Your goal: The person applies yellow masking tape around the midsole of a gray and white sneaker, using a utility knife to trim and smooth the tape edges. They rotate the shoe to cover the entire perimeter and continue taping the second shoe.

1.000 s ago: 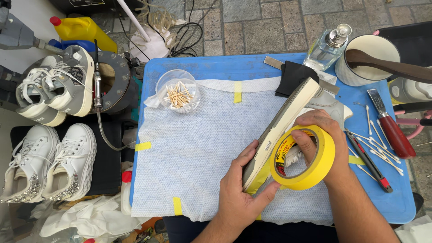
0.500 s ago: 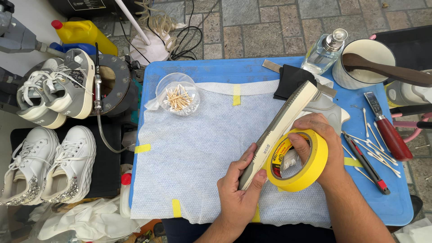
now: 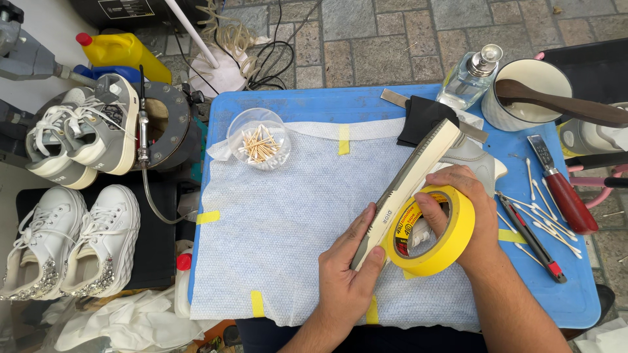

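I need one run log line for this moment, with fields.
left hand: holds shoe sole edge | right hand: holds yellow tape roll against shoe | surface: white cloth on blue table

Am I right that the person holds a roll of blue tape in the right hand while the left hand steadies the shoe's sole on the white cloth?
Not quite: the roll of tape in the right hand is yellow, not blue, as the head view shows. The rest stands: the left hand steadies the shoe's sole over the white cloth.
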